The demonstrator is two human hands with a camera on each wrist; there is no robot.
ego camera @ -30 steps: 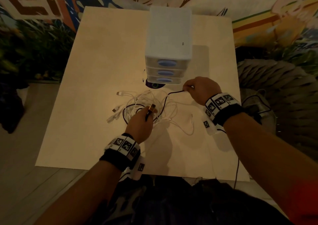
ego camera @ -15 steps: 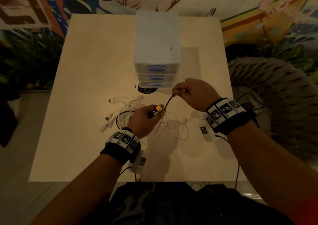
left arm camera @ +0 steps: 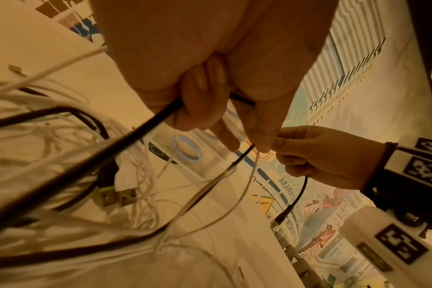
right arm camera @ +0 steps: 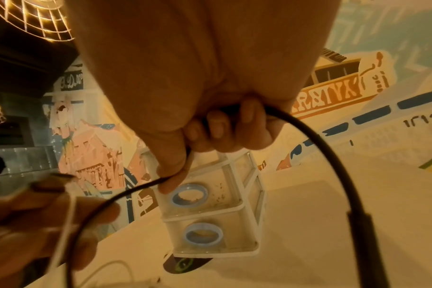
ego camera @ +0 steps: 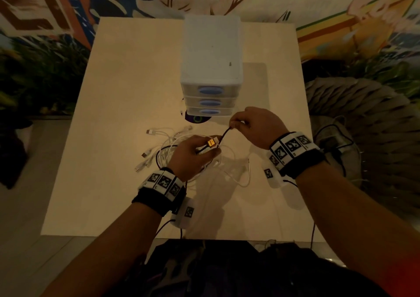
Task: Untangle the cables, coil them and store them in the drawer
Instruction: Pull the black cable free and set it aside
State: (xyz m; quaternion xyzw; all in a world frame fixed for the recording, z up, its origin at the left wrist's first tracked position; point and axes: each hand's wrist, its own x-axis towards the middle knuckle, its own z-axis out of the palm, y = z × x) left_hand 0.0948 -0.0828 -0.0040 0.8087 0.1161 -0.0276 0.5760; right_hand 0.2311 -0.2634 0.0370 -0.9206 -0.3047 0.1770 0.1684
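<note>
A tangle of white cables with a black cable through it lies on the table in front of a white three-drawer unit, all drawers closed. My left hand is raised over the tangle and grips the black cable near its orange-tipped plug, with a thin white cable pinched at its fingertips. My right hand pinches the same black cable a short way along; its other plug dangles below. In the right wrist view the drawers stand just behind my fingers.
The pale table has bare surface left and right of the drawer unit. A dark round disc peeks from under the unit's front. A woven grey seat stands at the right, plants at the left.
Both hands have come closer together and lifted, the right hand sliding along the black cable toward the left. The stretch of black cable between them is shorter.
</note>
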